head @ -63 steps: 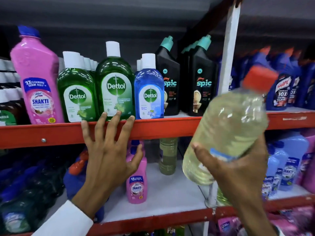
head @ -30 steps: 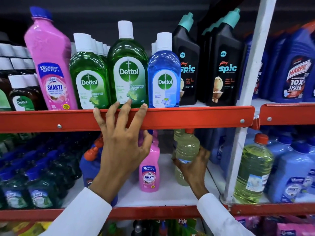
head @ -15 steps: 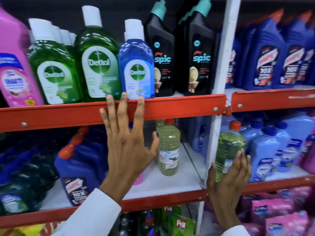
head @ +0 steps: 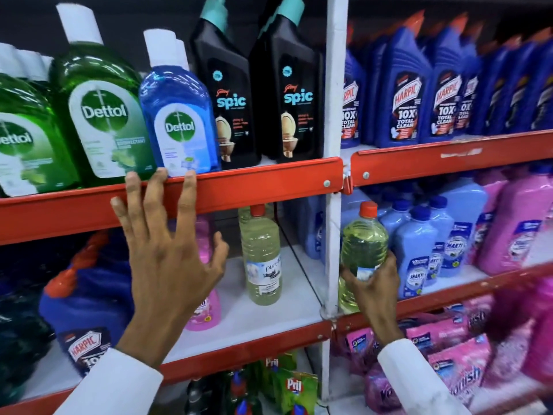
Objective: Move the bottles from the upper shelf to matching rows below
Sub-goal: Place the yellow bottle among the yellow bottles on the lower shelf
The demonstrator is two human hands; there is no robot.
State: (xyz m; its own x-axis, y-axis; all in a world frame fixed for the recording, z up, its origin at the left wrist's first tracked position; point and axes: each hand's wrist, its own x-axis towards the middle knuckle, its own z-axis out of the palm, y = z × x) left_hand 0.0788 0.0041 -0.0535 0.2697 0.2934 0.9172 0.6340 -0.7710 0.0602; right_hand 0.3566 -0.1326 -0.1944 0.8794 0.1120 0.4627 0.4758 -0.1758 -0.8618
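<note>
- The right hand point(head: 374, 283), held flat against the red-capped yellow bottle point(head: 363, 250) half a second ago, now wraps around its lower body.
- That bottle now stands beside the white upright post point(head: 333, 115), slightly tilted.

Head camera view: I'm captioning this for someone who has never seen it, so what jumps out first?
The left hand, spread wide against the red shelf rail under the Dettol bottles. Right of the white upright, the right hand grips a yellow-green bottle on the lower shelf.
</note>
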